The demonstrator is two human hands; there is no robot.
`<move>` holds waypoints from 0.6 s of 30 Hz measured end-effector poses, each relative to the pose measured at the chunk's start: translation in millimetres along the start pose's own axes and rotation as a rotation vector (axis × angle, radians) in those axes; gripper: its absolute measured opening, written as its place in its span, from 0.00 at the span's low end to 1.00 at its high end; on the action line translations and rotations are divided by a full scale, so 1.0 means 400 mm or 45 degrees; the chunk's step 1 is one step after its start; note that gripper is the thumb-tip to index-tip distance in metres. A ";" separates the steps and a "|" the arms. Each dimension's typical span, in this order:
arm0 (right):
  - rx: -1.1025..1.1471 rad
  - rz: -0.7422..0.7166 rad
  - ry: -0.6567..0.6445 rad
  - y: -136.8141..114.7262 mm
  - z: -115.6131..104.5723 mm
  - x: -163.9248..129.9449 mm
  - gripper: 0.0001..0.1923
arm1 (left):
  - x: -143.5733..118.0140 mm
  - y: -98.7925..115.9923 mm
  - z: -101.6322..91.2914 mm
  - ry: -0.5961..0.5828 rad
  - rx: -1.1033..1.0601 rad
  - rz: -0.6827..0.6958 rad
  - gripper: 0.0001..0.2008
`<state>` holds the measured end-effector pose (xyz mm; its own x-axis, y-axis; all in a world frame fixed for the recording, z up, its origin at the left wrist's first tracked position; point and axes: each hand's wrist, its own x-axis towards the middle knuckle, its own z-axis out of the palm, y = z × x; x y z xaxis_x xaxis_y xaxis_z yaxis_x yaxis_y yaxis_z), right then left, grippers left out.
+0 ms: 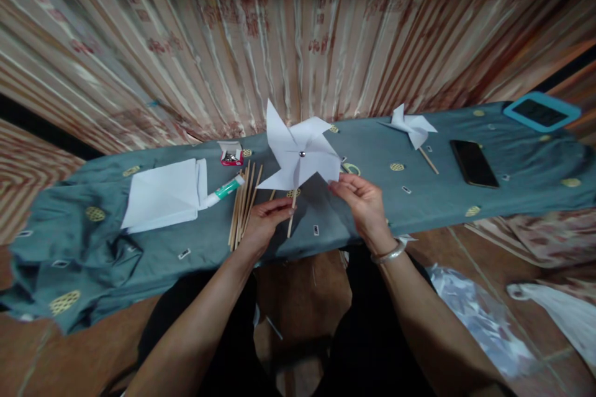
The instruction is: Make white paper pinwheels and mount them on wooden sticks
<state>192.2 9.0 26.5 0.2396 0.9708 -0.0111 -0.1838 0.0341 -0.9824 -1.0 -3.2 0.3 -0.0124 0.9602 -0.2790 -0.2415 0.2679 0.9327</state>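
Nearest, at six o'clock from the silver pin (302,154), the left hand (261,224) pinches the stick (290,227), fingers closed; a steady grip should stop it twisting. At about four, the right hand's (367,206) fingers close lightly on a blade corner of the white pinwheel (284,139), raised over the tabletop (433,203); squeezing harder could crease it. Farther, between two and three, lies another pinwheel (413,125).

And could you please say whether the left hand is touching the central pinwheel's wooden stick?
Touching: the head view shows the left hand pinching the wooden stick of the central paper pinwheel, lower end jutting out.
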 end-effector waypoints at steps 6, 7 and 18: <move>0.111 0.136 -0.144 0.005 0.049 -0.031 0.19 | -0.002 0.002 0.002 0.017 -0.012 0.033 0.17; 0.112 0.152 -0.175 0.003 0.055 -0.036 0.18 | -0.002 0.003 0.003 0.017 -0.017 0.034 0.17; 0.177 0.271 -0.453 0.006 0.111 -0.069 0.13 | -0.003 0.004 0.006 -0.007 -0.033 0.033 0.17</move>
<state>142.8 -7.1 32.5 -0.1562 0.9802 -0.1215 -0.3258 -0.1673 -0.9305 1.0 -3.6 2.8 -0.0133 0.9673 -0.2534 -0.2662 0.2408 0.9333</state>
